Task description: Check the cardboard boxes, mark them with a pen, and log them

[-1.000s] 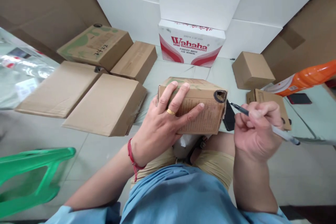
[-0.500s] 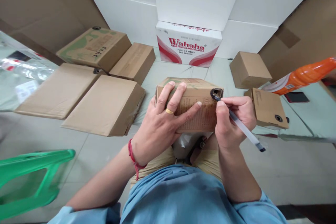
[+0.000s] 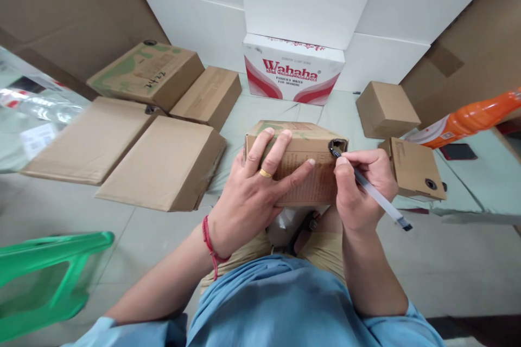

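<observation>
A brown cardboard box [image 3: 301, 188] with small print on its near face and a green pattern on top rests in front of me. My left hand [image 3: 252, 192] holds it, fingers spread over the top edge and the near face. Gripped in the closed fingers of my right hand [image 3: 364, 187] is a pen [image 3: 380, 198] with a whitish translucent barrel and a dark end. The pen's tip touches the box's upper right corner, at a black ring [image 3: 336, 147] beside a small opening. My fingers partly hide the tip.
Several cardboard boxes [image 3: 163, 160] stand at left, and a white Wahaha carton [image 3: 293, 73] at the back. At right are two small boxes [image 3: 386, 108], an orange bottle [image 3: 476, 119] and a phone [image 3: 458, 152]. A green plastic stool [image 3: 61, 244] is at lower left.
The pen tip has shifted very slightly on the black ring, which looks a little different in shape. The left hand keeps its place on the box.
</observation>
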{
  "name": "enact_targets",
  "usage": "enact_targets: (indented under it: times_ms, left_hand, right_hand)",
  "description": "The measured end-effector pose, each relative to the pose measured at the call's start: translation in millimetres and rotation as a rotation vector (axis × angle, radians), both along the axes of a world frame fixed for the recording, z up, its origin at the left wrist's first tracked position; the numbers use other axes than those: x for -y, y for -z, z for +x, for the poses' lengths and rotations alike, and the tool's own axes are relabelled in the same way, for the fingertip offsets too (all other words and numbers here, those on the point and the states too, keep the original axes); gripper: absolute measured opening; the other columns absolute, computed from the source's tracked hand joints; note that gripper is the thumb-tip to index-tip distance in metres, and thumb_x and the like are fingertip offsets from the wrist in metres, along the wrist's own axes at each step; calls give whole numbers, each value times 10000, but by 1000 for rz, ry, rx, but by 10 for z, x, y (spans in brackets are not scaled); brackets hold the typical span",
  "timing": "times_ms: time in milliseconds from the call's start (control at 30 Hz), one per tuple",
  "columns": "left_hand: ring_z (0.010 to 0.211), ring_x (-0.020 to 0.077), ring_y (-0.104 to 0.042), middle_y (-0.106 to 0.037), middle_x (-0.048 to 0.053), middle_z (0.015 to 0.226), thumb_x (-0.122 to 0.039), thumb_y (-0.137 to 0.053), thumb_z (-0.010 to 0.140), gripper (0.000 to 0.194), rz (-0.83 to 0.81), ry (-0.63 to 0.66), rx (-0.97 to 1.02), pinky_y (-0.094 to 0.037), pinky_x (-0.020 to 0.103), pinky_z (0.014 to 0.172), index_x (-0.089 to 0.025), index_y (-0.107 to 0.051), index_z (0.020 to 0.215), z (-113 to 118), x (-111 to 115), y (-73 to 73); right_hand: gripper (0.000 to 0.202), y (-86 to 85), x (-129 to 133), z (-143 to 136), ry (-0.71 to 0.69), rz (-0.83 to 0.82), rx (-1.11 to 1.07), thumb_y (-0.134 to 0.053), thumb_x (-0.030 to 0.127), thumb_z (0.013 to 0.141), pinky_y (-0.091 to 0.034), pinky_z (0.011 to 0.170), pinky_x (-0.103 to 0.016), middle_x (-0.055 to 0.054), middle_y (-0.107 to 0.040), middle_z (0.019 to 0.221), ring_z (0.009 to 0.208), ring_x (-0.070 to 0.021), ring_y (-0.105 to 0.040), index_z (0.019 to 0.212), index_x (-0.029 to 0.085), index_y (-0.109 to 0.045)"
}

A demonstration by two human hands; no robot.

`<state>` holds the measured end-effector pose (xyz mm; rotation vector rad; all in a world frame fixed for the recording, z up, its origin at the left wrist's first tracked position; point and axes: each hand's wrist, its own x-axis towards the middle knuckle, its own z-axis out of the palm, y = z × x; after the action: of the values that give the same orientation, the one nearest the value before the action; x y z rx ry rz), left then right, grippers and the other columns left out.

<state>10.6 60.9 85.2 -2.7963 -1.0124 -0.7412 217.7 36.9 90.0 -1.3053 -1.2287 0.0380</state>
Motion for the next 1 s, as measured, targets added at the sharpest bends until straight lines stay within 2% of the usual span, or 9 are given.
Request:
enact_targets:
  times_ms: [367, 600, 800, 1000]
  left_hand:
    - [1661, 528, -305, -281, 225, 1826, -106, -811, 823, 948, 2, -6, -2, -445, 752, 1203, -338, -470, 1677, -6, -7, 11]
    - [1649, 548, -319, -290, 229, 1822, -120, -844, 809, 976, -2, -8, 7, -432, 770, 1203, -340, -475, 1685, 11, -6, 13]
    - [1647, 547, -322, -292, 238, 1817, -99, -829, 802, 955, 15, -22, -1, -453, 748, 1189, -322, -487, 1665, 24, 10, 18]
    - [1643, 560, -320, -287, 251, 1815, -103, -840, 801, 963, 8, -12, -7, -459, 757, 1170, -316, -484, 1669, 19, 24, 21]
  right_hand:
    - [84, -12, 44, 12, 20, -35, -75, -684, 206, 913, -436, 524, -244, 78, -573, 612, 544, -112, -549, 844, 228, -642]
    - [79, 37, 42, 54, 101, -6, -109, -675, 234, 921, -457, 521, -266, 53, -589, 646, 547, -126, -548, 856, 238, -629]
    - [49, 6, 17, 37, -16, 42, -31, -723, 273, 978, -515, 570, -287, 33, -680, 739, 619, -147, -638, 985, 240, -688]
    - [46, -10, -54, 48, -30, 13, 42, -718, 254, 973, -493, 586, -250, 57, -664, 738, 615, -105, -608, 969, 212, -701]
